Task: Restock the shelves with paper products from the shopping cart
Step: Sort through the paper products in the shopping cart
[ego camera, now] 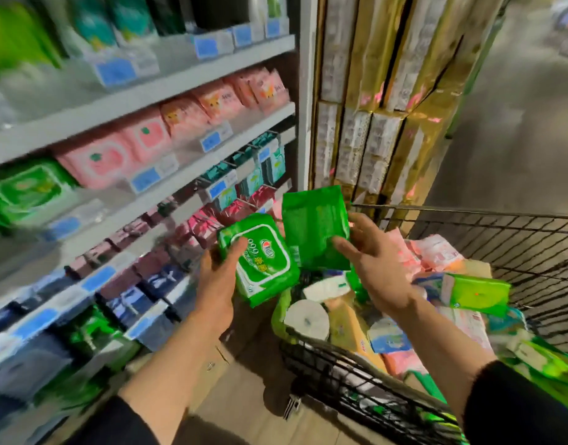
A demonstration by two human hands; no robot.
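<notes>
My left hand grips a green wet-wipe pack with its white-framed label facing up. Just to its right, my right hand holds a second green pack upright, its plain back toward me. Both packs hover over the near left corner of the black wire shopping cart. The cart is filled with paper goods: a white paper roll, pink packs and another green pack. The grey shelves stand to the left, with matching green packs on the second shelf.
Pink packs fill the second shelf beside the green ones. Small hanging packs and dark packs sit lower down. Stacked gold cartons rise behind the cart. Grey aisle floor opens at the far right.
</notes>
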